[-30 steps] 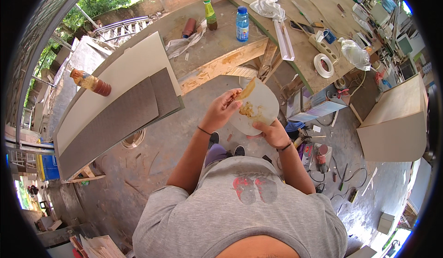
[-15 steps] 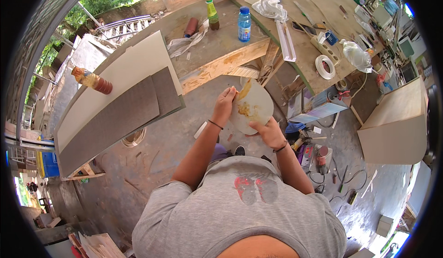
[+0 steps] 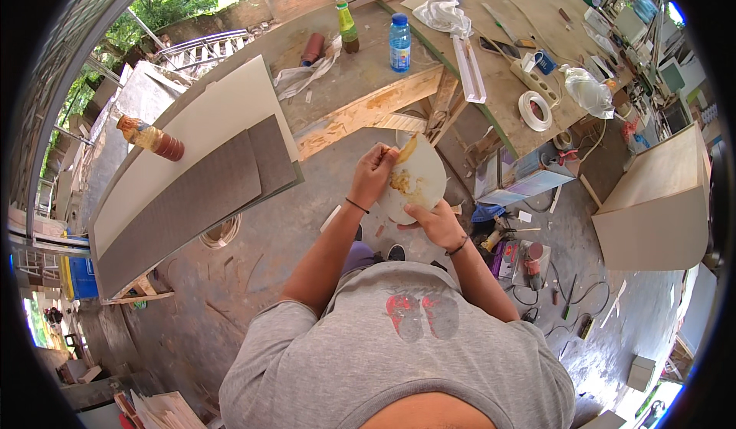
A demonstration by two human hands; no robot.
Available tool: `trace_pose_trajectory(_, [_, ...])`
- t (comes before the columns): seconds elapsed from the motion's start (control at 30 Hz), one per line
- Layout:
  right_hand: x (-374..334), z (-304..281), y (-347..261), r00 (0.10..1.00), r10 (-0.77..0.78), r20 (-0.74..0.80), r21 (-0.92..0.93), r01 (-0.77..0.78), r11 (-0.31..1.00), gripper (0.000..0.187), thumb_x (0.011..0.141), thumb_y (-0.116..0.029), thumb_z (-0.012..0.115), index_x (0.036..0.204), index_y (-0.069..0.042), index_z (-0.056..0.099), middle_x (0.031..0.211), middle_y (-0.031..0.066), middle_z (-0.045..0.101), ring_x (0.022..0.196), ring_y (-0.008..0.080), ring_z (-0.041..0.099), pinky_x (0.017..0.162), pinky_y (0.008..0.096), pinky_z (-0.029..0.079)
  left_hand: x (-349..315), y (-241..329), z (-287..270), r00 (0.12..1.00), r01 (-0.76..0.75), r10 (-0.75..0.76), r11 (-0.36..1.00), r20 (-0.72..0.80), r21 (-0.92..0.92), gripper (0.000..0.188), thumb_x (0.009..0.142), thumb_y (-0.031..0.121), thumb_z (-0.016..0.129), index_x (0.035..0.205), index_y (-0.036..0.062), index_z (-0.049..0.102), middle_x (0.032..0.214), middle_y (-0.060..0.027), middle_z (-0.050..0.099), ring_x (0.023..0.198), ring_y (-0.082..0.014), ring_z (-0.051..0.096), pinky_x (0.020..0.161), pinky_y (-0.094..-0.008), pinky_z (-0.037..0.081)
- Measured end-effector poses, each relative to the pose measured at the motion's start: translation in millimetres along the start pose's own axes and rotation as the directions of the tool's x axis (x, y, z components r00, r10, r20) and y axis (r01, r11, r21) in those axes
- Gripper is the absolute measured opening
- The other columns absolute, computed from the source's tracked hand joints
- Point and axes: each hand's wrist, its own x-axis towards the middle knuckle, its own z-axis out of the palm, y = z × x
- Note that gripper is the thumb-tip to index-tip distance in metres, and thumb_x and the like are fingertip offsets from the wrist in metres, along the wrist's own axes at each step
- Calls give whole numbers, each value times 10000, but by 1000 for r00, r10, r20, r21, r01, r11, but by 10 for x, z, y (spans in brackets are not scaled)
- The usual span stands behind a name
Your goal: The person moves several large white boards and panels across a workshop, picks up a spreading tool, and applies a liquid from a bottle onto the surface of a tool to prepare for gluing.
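Note:
In front of me, above the floor, is a pale, roughly round flat disc (image 3: 423,191) with yellow-brown smears on its face. My right hand (image 3: 435,223) grips its lower right edge, thumb on top and fingers underneath. At the upper left edge my left hand (image 3: 375,173) is closed, its fingertips pressed together against the disc. A long yellow-brown streak (image 3: 408,149) runs from those fingertips toward the disc's upper rim. Whether it is a smear or a thin piece in my fingers, I cannot tell.
Ahead stands a workbench (image 3: 368,115) with a blue-labelled bottle (image 3: 399,43), a green-capped bottle (image 3: 347,28), a tape roll (image 3: 534,111) and a power strip (image 3: 539,82). Boards (image 3: 192,172) carrying a brown-stained bottle (image 3: 151,138) lie left. A cabinet (image 3: 652,207) and floor tools (image 3: 533,264) are right.
The disc and my right hand have shifted slightly left, and the disc looks a little more tilted. My left hand has moved slightly right and its fingers look more tightly curled.

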Motion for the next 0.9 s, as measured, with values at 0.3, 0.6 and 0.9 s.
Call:
trace_pose_trajectory(0.3, [-76,-25,83,999,24,-42,-23,-25,999,346,855,-47,508,1193,18,474,1068,99,574,910,215,601,685,334,567,33,-202,-299,939,268,-329,882,-99,-388,256,941,319,435,874,89,524,700,-19,566,655,-116,542,614,-221,424])
trace_pose_trajectory(0.6, [-93,-236,26,994,75,-80,74,-69,995,352,826,-15,525,1171,37,484,1103,128,566,932,231,598,642,341,582,49,506,-281,994,72,-106,792,-21,-607,209,928,247,483,1025,64,514,901,-49,593,782,-150,579,758,-283,464])
trace_pose_trajectory(0.9, [-112,-42,-144,993,114,-41,-19,-114,993,351,815,-24,508,1160,34,479,1051,119,583,856,225,623,611,310,567,11,388,83,992,102,-94,990,85,-94,232,866,157,597,1042,7,590,915,26,592,810,-37,523,750,-194,422])
